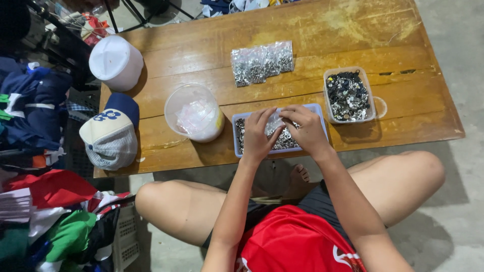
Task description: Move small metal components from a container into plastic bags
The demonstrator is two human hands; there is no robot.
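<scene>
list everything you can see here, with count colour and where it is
wooden table: one, brown, low, across the top of the view
blue tray: one, pale blue, near table edge, holding small silver metal parts
small clear bag: one, transparent, held over the tray by both hands
clear tub: one, transparent, right of the tray, full of dark metal parts
filled bags: a pile, clear with silver parts, mid table
round tub: one, translucent white, left of the tray, holding empty clear bags
white lidded container: one, table's left corner
cap: one, blue and white, left edge
clothes heap: many colours, floor at left
left hand: fingers on the bag
right hand: fingers on the bag
</scene>
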